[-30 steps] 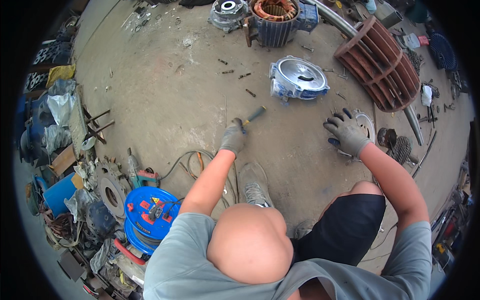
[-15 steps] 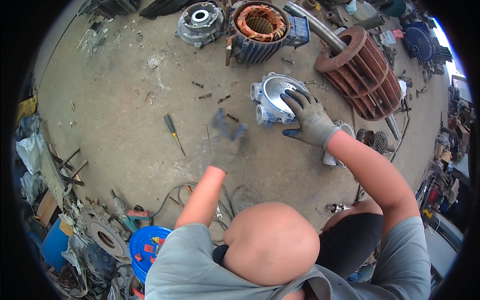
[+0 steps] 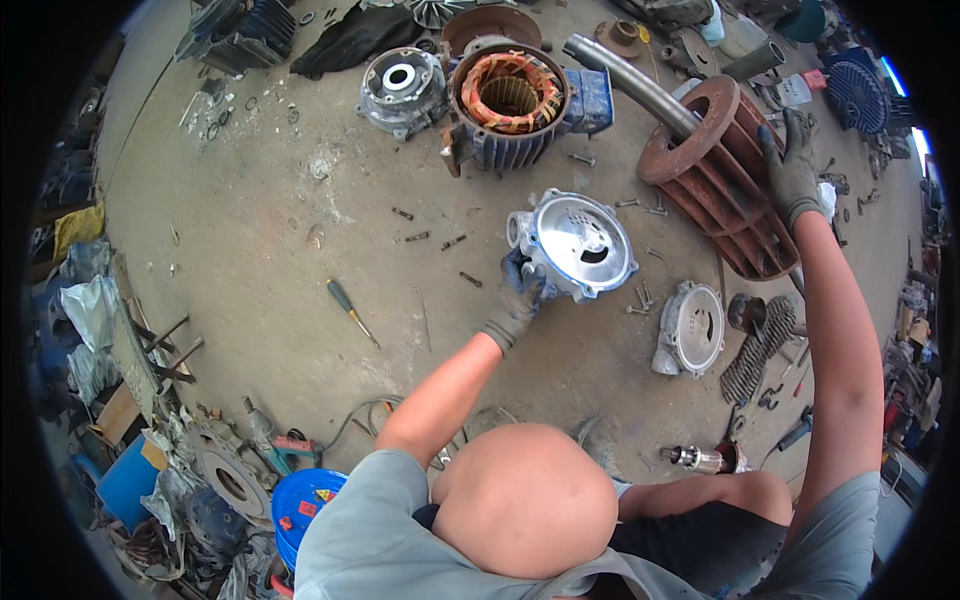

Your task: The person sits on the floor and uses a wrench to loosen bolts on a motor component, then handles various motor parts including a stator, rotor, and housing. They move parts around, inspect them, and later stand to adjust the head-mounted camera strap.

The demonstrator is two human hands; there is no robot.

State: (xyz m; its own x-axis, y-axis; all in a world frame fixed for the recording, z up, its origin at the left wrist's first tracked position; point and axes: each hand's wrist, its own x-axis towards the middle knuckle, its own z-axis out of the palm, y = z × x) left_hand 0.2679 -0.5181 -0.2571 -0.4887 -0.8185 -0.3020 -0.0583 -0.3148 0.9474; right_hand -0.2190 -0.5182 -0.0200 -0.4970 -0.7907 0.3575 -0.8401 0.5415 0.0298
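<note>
My left hand [image 3: 515, 303], in a grey work glove with dark fingertips, grips the lower left edge of a silver metal pump housing [image 3: 578, 235]. The housing is round, with a shiny dished face, small holes and a curved slot. My right hand [image 3: 793, 172], gloved too, reaches far to the right. Its fingers are stretched out against a rust-brown cage-like rotor [image 3: 705, 160], and nothing is clasped in them. A thick steel shaft [image 3: 640, 85] runs through the rotor, which lies tilted on the floor. Below lies a second, duller housing part [image 3: 693, 328].
A blue motor casing [image 3: 510, 110] with copper windings and a grey end cover [image 3: 402, 92] stand at the far side. A screwdriver [image 3: 352, 310] and several loose bolts [image 3: 416, 237] lie on the concrete. A blue bucket [image 3: 300, 510] is near at left; piled scrap lines both sides.
My right hand has left the housing and moved right to the rotor. My left hand has moved right and taken hold of the housing, whose dished face is now turned more toward me.
</note>
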